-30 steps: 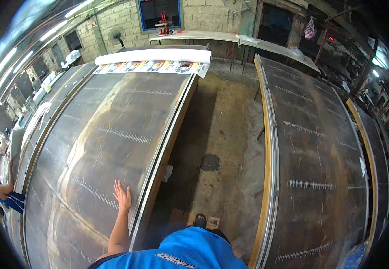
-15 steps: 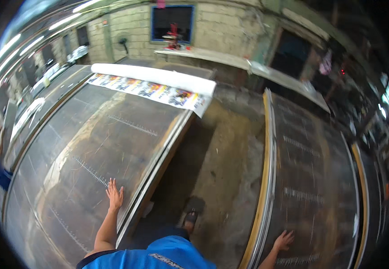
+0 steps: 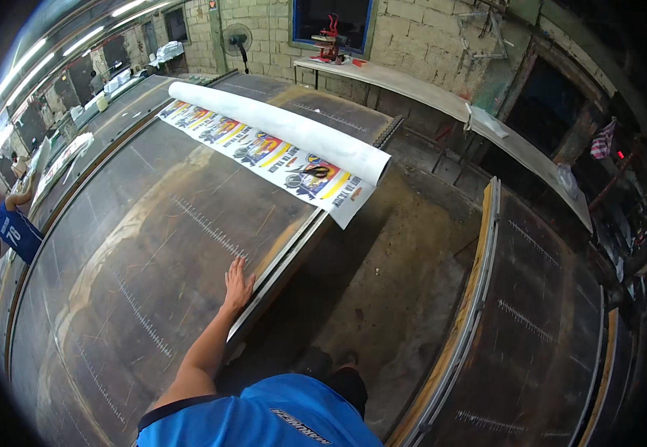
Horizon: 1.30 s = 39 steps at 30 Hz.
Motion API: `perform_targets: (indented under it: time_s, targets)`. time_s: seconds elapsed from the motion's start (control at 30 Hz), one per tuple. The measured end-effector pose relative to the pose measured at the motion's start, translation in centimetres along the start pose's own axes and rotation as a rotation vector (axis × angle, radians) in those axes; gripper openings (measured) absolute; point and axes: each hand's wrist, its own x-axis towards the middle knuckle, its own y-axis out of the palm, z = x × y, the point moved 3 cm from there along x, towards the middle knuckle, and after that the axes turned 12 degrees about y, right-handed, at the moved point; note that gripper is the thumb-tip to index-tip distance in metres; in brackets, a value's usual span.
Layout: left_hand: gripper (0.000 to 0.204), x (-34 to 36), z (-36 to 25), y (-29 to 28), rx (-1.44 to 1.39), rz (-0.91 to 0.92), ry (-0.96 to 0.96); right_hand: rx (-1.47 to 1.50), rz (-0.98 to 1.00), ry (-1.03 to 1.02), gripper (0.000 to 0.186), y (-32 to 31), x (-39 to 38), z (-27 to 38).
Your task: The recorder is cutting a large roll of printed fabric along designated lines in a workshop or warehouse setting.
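As printed roll (image 3: 273, 132) looms closer, left grip (image 3: 239, 284) apart over tabletop (image 3: 133, 246), right grip gone.

You cannot see the undersides of the fingers (image 3: 237, 268) of your left hand (image 3: 238, 289), so their contact with the left worktop (image 3: 137, 253) is hard to judge. Your right hand is out of view, and your blue shirt (image 3: 278, 413) runs off the lower edge. Your foot (image 3: 348, 359), low in the middle, is lost in shadow. The white roll (image 3: 278, 123) covers the far side of the printed sheet (image 3: 260, 151), whose finest details are too small to tell. The frame's lower edge cuts off the right worktop (image 3: 539, 357). At far left, the co-worker's (image 3: 18, 232) lower body is hidden. Clutter (image 3: 640, 238) near the right rim is too dark to identify.
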Motion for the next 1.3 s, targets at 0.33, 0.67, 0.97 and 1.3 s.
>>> perform_targets:
  time_s: [0.33, 0.67, 0.97, 1.3]
  targets:
    - [0.068, 20.7, -5.5, 13.3, 0.053, 0.055, -0.057, -0.466, 0.217, 0.076, 0.05, 26.0, 5.8, 12.6]
    - [0.075, 38.8, -5.2, 21.0, 0.12, -0.001, -0.245, 0.111, 1.011, 0.15, 0.042, 65.2, 9.5, 37.0]
    - [0.086, 47.6, -6.2, 24.6, 0.186, 0.056, -0.254, 0.56, 1.824, -1.599, 0.036, 71.6, -43.2, 78.5]
    - [0.069, 48.9, -7.2, 23.7, 0.254, -0.262, -0.505, 0.437, 1.696, -2.143, 0.08, 74.3, -65.0, 85.4]
